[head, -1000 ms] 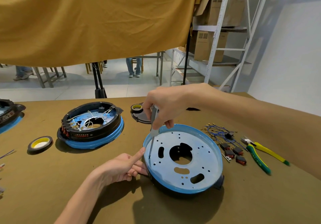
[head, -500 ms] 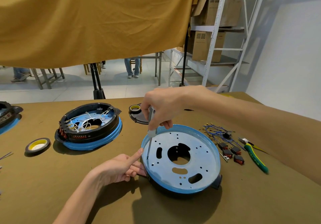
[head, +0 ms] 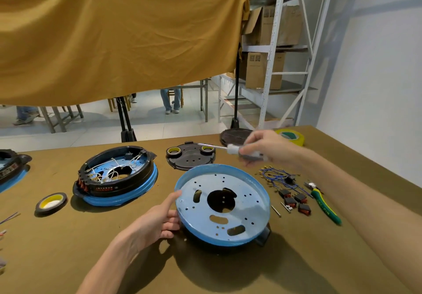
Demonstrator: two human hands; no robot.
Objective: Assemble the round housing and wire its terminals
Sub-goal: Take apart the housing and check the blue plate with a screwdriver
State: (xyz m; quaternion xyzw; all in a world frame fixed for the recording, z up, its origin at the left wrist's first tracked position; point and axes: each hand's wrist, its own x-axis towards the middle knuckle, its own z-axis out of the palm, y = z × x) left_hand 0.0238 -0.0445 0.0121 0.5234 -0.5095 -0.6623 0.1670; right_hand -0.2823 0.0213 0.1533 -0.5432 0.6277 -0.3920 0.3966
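While pliers (head: 324, 204) lie right, switches (head: 294, 200) crowd wires (head: 276, 177).

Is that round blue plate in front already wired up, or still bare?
Still bare. The round blue plate shows only empty holes and slots, while the blue wires lie loose on the table to its right.

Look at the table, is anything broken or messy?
Nothing looks broken. The blue round housing sits tilted, its near edge propped up on a black part beneath while the left hand steadies it. The blue wires lie in a loose tangle beside it.
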